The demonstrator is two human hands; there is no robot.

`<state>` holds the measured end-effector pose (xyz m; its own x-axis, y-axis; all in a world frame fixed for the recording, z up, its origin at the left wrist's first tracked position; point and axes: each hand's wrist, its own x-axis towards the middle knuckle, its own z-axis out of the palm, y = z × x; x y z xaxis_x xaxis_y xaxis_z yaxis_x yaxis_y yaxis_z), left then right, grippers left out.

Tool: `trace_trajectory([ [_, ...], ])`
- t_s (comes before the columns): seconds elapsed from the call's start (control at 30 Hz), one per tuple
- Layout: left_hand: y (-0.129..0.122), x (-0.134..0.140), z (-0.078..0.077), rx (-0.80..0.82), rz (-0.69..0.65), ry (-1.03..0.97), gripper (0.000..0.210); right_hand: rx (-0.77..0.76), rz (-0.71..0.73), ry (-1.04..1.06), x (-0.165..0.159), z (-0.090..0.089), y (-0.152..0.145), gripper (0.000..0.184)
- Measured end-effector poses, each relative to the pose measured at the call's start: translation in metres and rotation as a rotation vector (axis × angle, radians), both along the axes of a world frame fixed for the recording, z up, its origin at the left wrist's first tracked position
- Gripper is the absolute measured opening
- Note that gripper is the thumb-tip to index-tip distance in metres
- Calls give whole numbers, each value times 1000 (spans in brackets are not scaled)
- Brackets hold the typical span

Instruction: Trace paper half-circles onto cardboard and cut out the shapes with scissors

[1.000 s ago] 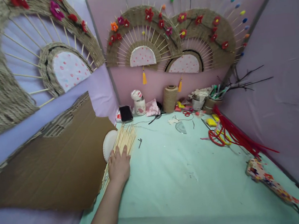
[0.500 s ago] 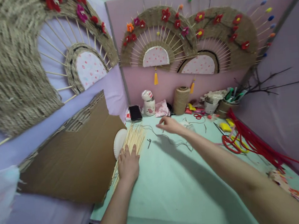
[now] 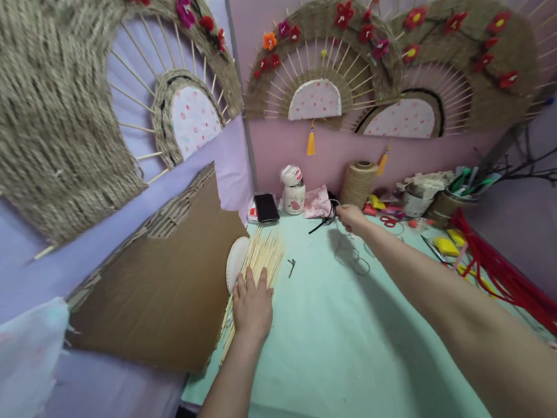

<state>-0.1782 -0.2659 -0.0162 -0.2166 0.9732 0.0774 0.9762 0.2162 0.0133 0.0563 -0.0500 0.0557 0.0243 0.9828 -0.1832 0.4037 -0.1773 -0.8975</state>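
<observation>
My left hand (image 3: 253, 306) lies flat with its fingers spread on a bundle of thin bamboo sticks (image 3: 265, 254) at the table's left side. A white ridged paper disc (image 3: 237, 262) is partly under the sticks. Out at the back of the table, my right hand (image 3: 353, 219) is closed on a thin string, and loops of string (image 3: 359, 265) hang and lie below it. Beside that hand is a small black bundle (image 3: 330, 215), in front of the twine cone (image 3: 359, 185). A short dark twig (image 3: 292, 267) rests right of the sticks.
A cardboard sheet (image 3: 161, 283) leans at the left. Along the back stand a phone (image 3: 266, 208), a white jar (image 3: 293, 192) and pink cloth (image 3: 317, 202). Red pipe cleaners (image 3: 508, 283) and pots with branches fill the right. Twine-woven fans (image 3: 317, 20) hang on the walls.
My right hand has moved right and back, drawing the string from beside the sticks toward the twine cone. My left hand stays on the sticks. The view has shifted left.
</observation>
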Motion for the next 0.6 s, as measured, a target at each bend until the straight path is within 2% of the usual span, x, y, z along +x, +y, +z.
trace_trajectory([
  [0.13,1,0,3,-4,-11,2,51,22,22,127,38,24,-28,25],
  [0.27,3,-5,5,2,-21,-43,53,118,48,274,69,54,-80,27],
  [0.33,4,-7,12,32,-28,-91,55,167,48,364,79,69,-109,29],
  [0.4,1,0,28,119,-40,-149,60,197,58,520,81,79,-139,28],
  [0.47,-5,22,51,264,-74,-260,70,170,67,643,73,84,-167,26],
  [0.53,-16,57,76,378,-188,-510,83,103,119,787,59,85,-193,26],
  [0.6,-30,99,95,337,-320,-866,88,58,183,955,47,86,-214,26],
])
